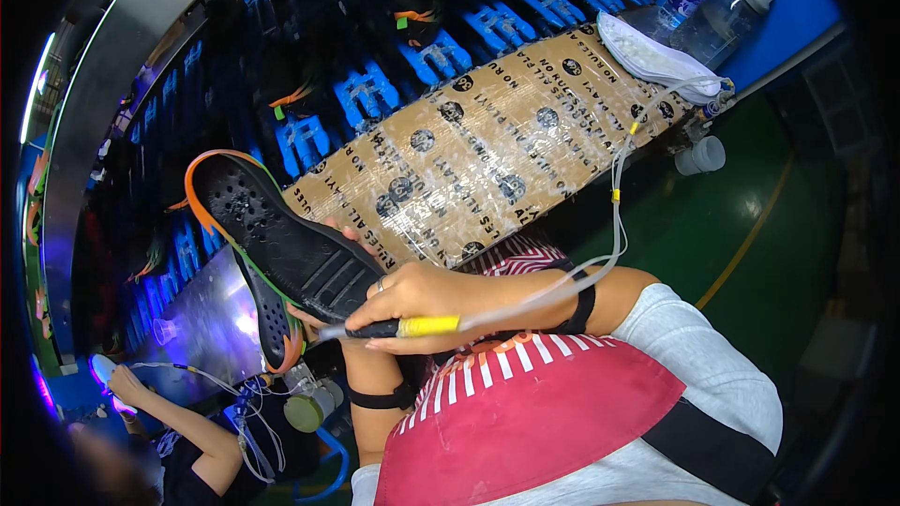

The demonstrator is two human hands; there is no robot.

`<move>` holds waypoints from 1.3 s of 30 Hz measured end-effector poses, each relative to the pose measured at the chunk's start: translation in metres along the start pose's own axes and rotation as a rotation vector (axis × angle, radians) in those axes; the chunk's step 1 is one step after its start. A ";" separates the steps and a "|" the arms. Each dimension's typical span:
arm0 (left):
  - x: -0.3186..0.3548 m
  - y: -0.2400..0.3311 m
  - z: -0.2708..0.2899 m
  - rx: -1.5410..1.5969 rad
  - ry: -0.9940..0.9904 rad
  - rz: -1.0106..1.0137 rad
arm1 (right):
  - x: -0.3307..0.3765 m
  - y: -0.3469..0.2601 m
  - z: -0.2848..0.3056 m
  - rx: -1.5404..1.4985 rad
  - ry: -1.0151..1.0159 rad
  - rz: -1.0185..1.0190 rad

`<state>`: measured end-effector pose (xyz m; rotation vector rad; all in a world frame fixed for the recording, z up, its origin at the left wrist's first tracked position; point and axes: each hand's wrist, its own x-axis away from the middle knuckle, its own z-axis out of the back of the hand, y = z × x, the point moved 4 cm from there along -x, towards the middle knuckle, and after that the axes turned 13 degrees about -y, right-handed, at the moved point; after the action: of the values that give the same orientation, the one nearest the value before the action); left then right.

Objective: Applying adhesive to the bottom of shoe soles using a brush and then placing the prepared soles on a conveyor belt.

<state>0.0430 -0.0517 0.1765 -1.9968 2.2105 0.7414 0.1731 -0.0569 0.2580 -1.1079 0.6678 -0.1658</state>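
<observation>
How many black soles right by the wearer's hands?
2. The upper sole, orange-rimmed, is in the left hand; the lower sole shows past its lower-left edge, partly covered. Another could be hidden behind them.

The left hand [354,236] is mostly concealed behind the upper sole [300,245]; only parts of its fingers show. The upper sole partly covers the lower sole [274,320]. The hand tool's [428,325] tip is indistinct. The lower edge cuts off the grey shirt [708,356]. A co-worker's head [114,464] is blurred.
</observation>
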 end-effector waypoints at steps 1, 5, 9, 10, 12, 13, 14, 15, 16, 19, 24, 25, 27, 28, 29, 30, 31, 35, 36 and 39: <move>0.004 0.004 -0.001 -0.004 0.006 -0.008 | 0.000 -0.001 0.002 -0.007 -0.009 0.002; 0.002 0.009 -0.005 -0.148 0.125 -0.100 | 0.007 0.011 0.010 -0.032 0.098 -0.080; 0.003 0.020 -0.003 -0.028 0.022 -0.050 | 0.012 0.005 0.005 -0.061 -0.055 0.005; 0.003 0.023 -0.006 -0.060 0.026 -0.069 | 0.012 0.002 0.005 -0.054 -0.111 0.008; 0.001 0.025 -0.012 -0.118 0.091 -0.117 | 0.015 0.002 0.008 -0.066 -0.073 0.031; 0.001 0.026 -0.012 -0.118 0.093 -0.121 | 0.016 0.001 0.010 -0.076 -0.032 0.054; 0.001 0.028 -0.012 -0.172 0.079 -0.054 | 0.016 0.001 0.011 0.044 0.006 0.030; 0.000 0.029 -0.012 -0.226 0.064 0.012 | 0.018 0.003 0.008 0.042 0.003 0.030; -0.002 0.031 -0.012 -0.256 0.076 0.014 | 0.021 0.009 0.000 0.050 -0.050 -0.010; -0.001 0.042 -0.013 -0.326 0.064 0.059 | 0.024 0.006 0.003 0.149 -0.162 -0.029; 0.000 0.042 -0.017 -0.295 0.098 0.084 | 0.025 0.005 0.007 0.088 -0.178 -0.026; -0.003 0.042 -0.019 -0.331 0.082 0.119 | 0.025 0.009 0.005 0.140 -0.164 -0.079; -0.008 0.042 -0.025 -0.364 0.068 0.151 | 0.027 0.011 0.003 -0.032 -0.206 -0.071; -0.010 0.042 -0.029 -0.406 0.095 0.189 | 0.027 0.009 0.002 0.123 -0.272 0.008; -0.012 0.043 -0.031 -0.449 0.122 0.225 | 0.028 0.007 0.001 0.276 -0.339 0.089; -0.012 0.045 -0.033 -0.449 0.125 0.220 | 0.028 0.002 0.003 0.132 -0.433 0.038; -0.012 0.047 -0.033 -0.452 0.149 0.268 | 0.028 0.001 0.003 0.131 -0.439 0.039; -0.012 0.052 -0.023 -0.484 0.175 0.464 | 0.024 -0.005 0.011 0.159 -0.184 0.044; -0.012 0.047 -0.025 -0.419 0.261 0.438 | 0.024 -0.001 0.006 0.213 -0.236 0.031; -0.017 0.037 -0.035 -0.325 0.255 0.532 | 0.028 -0.004 0.004 0.321 -0.367 0.026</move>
<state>0.0192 -0.0481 0.2247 -1.7006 3.0011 0.9977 0.1985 -0.0677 0.2516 -0.7915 0.3127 -0.0421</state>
